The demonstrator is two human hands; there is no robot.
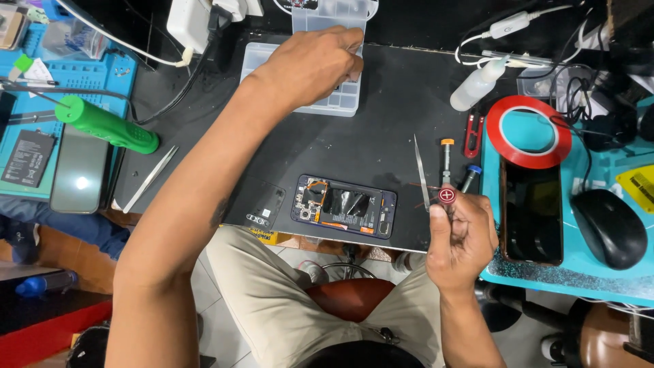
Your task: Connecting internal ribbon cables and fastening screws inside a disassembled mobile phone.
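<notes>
Item: left hand (315,65), fingers curled into clear compartment tray (340,102), what it pinched hidden. Right hand (462,235) closed around red-capped screwdriver (447,195) and tweezers (422,174). Opened phone (344,206) lay just left of it. Step judged: fetching a small part; seating it would need fine placement

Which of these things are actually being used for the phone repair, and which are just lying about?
In use: opened phone; parts tray under the left hand; screwdriver and tweezers in the right hand.

Lying about: tape roll, mouse, squeeze bottle, green tool, spare tweezers.
</notes>
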